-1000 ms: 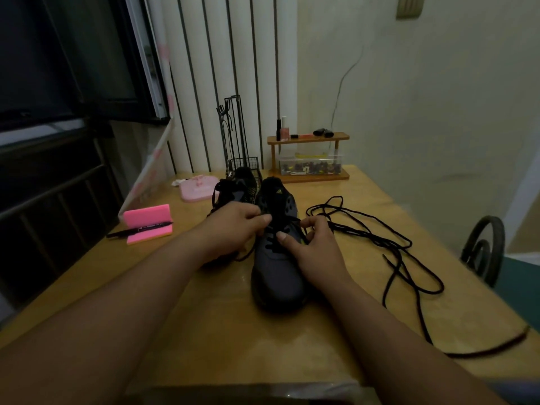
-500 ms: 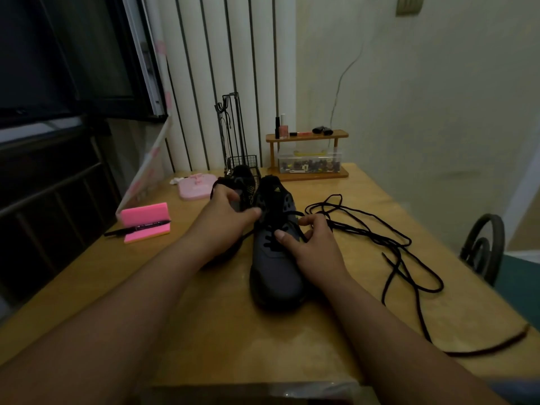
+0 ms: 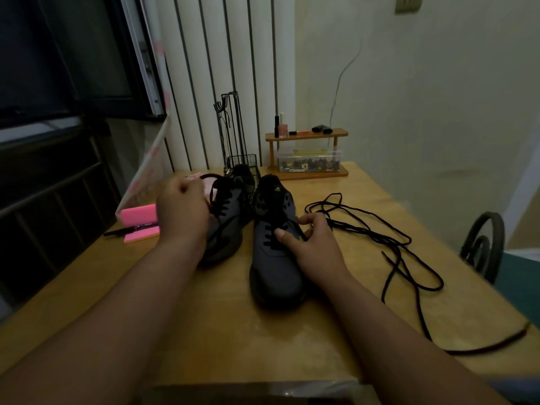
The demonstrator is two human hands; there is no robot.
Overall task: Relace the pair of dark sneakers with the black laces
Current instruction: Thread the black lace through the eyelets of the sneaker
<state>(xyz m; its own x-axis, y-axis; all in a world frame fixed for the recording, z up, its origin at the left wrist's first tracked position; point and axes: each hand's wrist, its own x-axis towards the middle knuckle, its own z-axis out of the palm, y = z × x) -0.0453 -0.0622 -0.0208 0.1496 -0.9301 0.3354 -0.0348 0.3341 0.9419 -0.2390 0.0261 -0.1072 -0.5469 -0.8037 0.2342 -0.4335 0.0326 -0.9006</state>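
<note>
Two dark sneakers stand side by side on the wooden table [image 3: 222,340]. My right hand [image 3: 317,247] holds the right sneaker [image 3: 274,276] at its side, thumb resting on the threaded lower eyelets. Over the left sneaker [image 3: 229,223], my left hand [image 3: 181,213] is raised with curled fingers, and a black lace loop [image 3: 214,179] arcs from it down to that shoe's eyelets. To the right of the shoes a loose black lace [image 3: 388,238] lies tangled on the table.
A pink block [image 3: 138,214] with a black pen [image 3: 125,230] lies at the left. Behind the shoes stand a black wire rack [image 3: 233,135] and a wooden shelf [image 3: 306,133] over a clear box [image 3: 309,163]. A chair back [image 3: 482,244] is beyond the right edge.
My left hand left the right sneaker's tongue and moved left and up, drawing a lace loop out over the left sneaker. My right hand stayed on the right sneaker.
</note>
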